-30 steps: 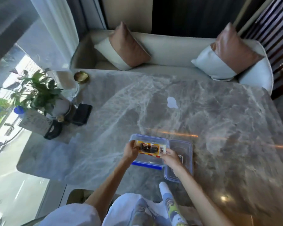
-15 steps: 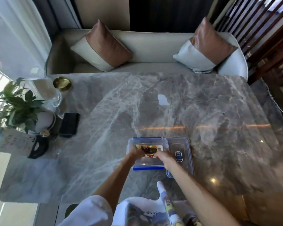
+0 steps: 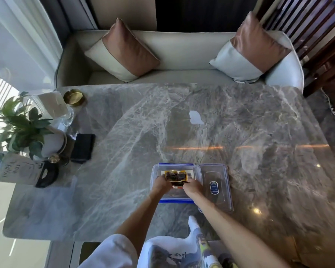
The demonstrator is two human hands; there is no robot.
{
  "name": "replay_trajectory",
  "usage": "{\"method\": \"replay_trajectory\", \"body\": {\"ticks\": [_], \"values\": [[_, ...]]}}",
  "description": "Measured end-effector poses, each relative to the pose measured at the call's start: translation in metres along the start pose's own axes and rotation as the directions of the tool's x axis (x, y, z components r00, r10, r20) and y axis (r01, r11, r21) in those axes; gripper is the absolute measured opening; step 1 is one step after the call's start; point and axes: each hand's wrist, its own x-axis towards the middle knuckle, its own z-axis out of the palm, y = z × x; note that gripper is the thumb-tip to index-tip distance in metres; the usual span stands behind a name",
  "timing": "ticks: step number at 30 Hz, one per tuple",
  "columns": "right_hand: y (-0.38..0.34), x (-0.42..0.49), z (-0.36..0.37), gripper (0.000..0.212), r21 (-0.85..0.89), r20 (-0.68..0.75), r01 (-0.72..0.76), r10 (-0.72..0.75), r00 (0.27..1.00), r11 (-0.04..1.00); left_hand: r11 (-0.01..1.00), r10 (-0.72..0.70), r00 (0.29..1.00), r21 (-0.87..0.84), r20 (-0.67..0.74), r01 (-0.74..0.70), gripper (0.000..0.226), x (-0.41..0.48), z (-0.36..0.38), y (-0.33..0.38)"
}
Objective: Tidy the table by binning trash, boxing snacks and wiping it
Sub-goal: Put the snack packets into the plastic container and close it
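Note:
A clear plastic box (image 3: 155, 170) with blue clips stands on the marble table near its front edge. Its lid (image 3: 214, 187) lies flat just to the right, touching it. Both hands reach down into the box. My left hand (image 3: 161, 184) grips the left end of a yellow and dark snack packet (image 3: 175, 176), and my right hand (image 3: 193, 187) grips its lower right part. The packet sits low inside the box. More packaging shows underneath it, partly hidden by my fingers.
At the table's left end stand a potted plant (image 3: 23, 128), a glass (image 3: 67, 117), a brass dish (image 3: 74, 97), a dark wallet (image 3: 82, 146) and a card (image 3: 16, 171). A small white scrap (image 3: 195, 118) lies mid-table. A sofa with two cushions (image 3: 124, 49) runs behind.
Both hands have lowered the snack packet from above the box rim down into the box. The camera view has shifted to the right.

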Motion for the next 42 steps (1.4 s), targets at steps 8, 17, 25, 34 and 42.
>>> {"method": "replay_trajectory", "body": {"ticks": [8, 17, 25, 34, 42], "values": [[0.005, -0.008, 0.011, 0.027, -0.042, -0.141, 0.09, -0.095, 0.985, 0.995, 0.997, 0.017, 0.992, 0.075, -0.123, -0.008, 0.029, -0.002, 0.005, -0.012], [0.008, -0.01, 0.01, 0.043, -0.299, -0.077, 0.125, -0.155, 0.985, 0.946, 0.979, 0.018, 1.0, 0.202, -0.014, -0.015, 0.039, -0.004, 0.006, -0.013], [0.009, -0.007, 0.009, 0.058, -0.373, -0.009, 0.158, -0.174, 0.985, 0.914, 0.959, 0.028, 0.998, 0.281, 0.062, -0.045, 0.057, -0.002, 0.009, -0.016], [0.005, -0.004, 0.005, 0.043, -0.333, -0.02, 0.127, -0.142, 0.99, 0.934, 0.954, -0.049, 0.998, 0.299, 0.048, 0.032, 0.051, -0.001, 0.02, -0.014], [0.006, -0.003, 0.007, 0.039, -0.341, -0.03, 0.109, -0.127, 0.991, 0.934, 0.966, -0.108, 0.993, 0.242, 0.056, 0.091, 0.054, -0.001, 0.023, -0.012]]}}
